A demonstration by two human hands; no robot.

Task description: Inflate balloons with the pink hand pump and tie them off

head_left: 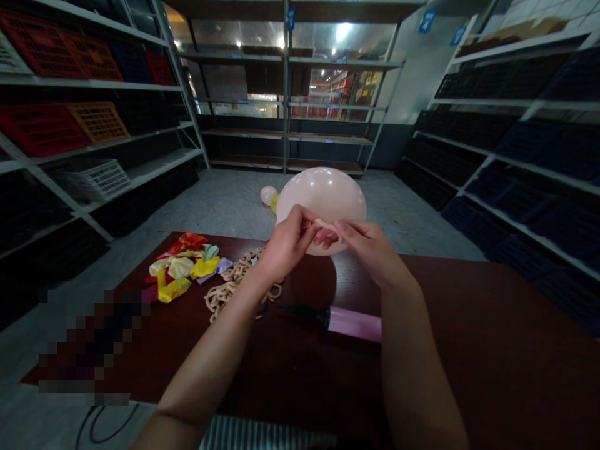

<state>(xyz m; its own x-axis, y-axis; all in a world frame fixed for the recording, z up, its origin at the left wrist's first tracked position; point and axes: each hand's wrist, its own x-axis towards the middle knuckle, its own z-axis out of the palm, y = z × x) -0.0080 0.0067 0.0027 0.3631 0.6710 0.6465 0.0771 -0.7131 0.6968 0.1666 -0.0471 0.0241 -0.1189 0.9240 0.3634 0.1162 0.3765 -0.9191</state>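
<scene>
Left hand (285, 244), right hand (370, 250) pinching balloon (323, 190) neck, pink pump (354, 324) (signs (426, 22) illegible)

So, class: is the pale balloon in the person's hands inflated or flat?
Inflated: the pale balloon is round and taut, with the left hand and right hand pinching its neck. Whether it is knotted cannot be told.

Dark table (492, 337) bears flat balloons (182, 272), pale rings (229, 284), pink pump (354, 324).
</scene>
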